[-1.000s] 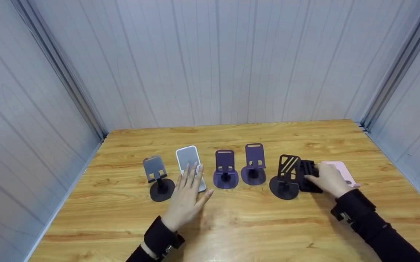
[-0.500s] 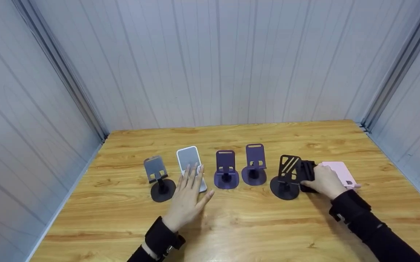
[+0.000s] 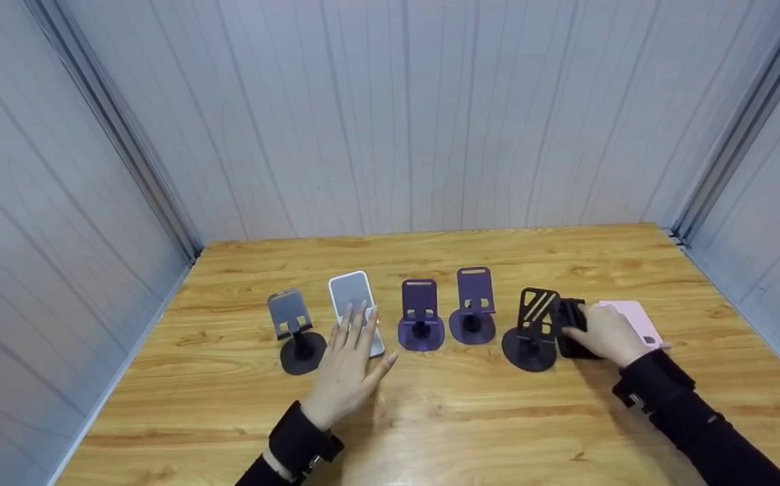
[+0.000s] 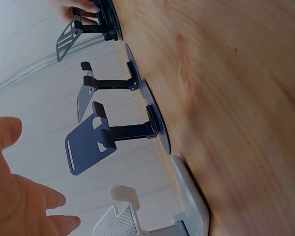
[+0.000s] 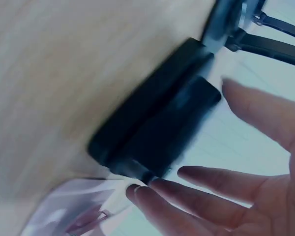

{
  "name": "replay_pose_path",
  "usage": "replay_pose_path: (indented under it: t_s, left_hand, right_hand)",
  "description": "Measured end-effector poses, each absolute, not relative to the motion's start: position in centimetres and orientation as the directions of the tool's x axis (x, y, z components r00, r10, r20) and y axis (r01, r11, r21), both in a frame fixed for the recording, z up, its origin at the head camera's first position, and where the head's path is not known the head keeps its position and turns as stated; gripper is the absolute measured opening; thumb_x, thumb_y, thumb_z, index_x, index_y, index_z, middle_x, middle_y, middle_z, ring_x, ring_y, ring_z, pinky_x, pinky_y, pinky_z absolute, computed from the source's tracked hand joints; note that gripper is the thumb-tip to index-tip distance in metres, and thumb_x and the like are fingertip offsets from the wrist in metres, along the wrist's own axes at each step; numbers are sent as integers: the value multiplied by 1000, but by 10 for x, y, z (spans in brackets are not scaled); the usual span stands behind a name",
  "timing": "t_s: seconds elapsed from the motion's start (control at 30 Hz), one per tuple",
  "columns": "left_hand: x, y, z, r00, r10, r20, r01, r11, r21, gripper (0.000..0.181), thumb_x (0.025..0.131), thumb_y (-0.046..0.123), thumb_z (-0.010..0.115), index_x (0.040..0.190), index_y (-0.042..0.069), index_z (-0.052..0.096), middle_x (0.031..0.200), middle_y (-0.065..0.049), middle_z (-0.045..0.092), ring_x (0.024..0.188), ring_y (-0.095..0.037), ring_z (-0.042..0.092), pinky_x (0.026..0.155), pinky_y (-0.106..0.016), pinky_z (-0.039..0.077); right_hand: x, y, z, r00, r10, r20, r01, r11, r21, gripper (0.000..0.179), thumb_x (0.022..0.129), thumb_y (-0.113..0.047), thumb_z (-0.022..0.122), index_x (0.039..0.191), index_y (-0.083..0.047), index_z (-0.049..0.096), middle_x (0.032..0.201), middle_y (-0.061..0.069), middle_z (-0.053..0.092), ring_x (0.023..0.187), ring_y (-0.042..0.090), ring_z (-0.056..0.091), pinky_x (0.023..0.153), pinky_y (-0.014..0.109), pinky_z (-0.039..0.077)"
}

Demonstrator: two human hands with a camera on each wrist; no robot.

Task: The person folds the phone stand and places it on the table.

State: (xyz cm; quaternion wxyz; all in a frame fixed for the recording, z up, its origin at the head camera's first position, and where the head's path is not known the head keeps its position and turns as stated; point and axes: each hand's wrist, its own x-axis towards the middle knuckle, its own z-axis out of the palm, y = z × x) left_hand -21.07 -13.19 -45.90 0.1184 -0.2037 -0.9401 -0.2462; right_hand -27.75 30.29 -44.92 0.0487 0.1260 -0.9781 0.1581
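Observation:
My left hand hovers with straight, spread fingers over the front of a white phone stand. In the left wrist view that stand is apart from the fingers. At the right, my right hand is at a folded black phone stand lying low on the table. In the right wrist view its fingertips reach one end of the black stand, and the thumb is just off the opposite corner, with a gap between thumb and fingers. A pink phone stand lies partly hidden behind this hand.
Along the wooden table stand a grey phone stand, two purple phone stands and an upright black phone stand, which is close beside the folded one. Pale panel walls enclose the back and sides.
My right hand has shifted slightly left and then a little back over the folded black phone stand. The left hand keeps its place, and the other stands are unchanged.

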Motion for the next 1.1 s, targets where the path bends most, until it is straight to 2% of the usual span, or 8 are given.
replay_pose_path:
  t_s: [0.23,0.4,0.53,0.67,0.8,0.9,1.03,1.1]
  left_hand:
    - [-212,-127,-455,-886,331,324,446,801,401,78,110,42,53,166,-4,25,173,-29,19,161,-48,11,130,-65,13]
    - [-216,-115,-453,-870,342,355,461,820,340,79,108,45,54,166,-2,27,173,-26,18,161,-48,12,129,-65,15]
    - [-219,-104,-452,-857,357,371,472,832,292,80,107,48,53,166,-1,28,174,-24,19,160,-48,14,130,-64,15]
    - [-222,-93,-452,-843,377,383,486,839,244,81,106,48,54,165,-1,30,174,-23,20,160,-47,17,130,-62,17]
    - [-223,-80,-453,-828,395,398,496,847,190,79,105,48,56,164,0,34,173,-23,24,159,-46,20,129,-62,21]
    - [-224,-68,-457,-813,413,410,504,852,143,79,105,49,59,164,2,37,171,-23,30,159,-44,25,128,-59,25]
    - [-224,-52,-463,-793,446,416,517,853,71,78,104,51,59,163,3,40,169,-20,36,158,-40,30,128,-54,29]
    - [-224,-45,-464,-785,461,414,524,850,47,78,105,53,58,163,4,40,169,-20,37,157,-38,32,127,-53,31]
  right_hand:
    - [-274,299,-432,-955,-226,191,-278,907,-316,53,112,-21,54,146,19,48,144,44,51,130,63,50,107,72,44]
    - [-271,296,-429,-955,-230,186,-287,877,-387,59,116,-28,44,158,12,35,157,41,38,144,65,33,115,76,32]
    - [-269,293,-431,-951,-244,187,-304,840,-450,62,117,-31,41,163,9,27,156,43,38,141,65,37,113,76,34]
    - [-269,292,-433,-947,-247,205,-320,778,-541,63,116,-27,45,162,11,26,149,44,46,133,62,49,111,72,40]
    - [-271,291,-432,-958,-219,183,-284,675,-681,62,115,-24,50,161,12,30,140,42,57,126,56,59,108,65,48]
    - [-271,290,-433,-971,-203,128,-222,554,-802,61,115,-21,51,162,11,29,138,41,58,124,51,62,107,55,54]
    - [-272,291,-436,-979,-192,68,-138,383,-913,61,114,-17,52,162,11,28,138,38,58,117,27,68,104,39,58]
    - [-273,291,-438,-981,-187,58,-114,309,-944,59,113,-14,53,160,13,30,133,29,64,111,12,69,100,32,60]
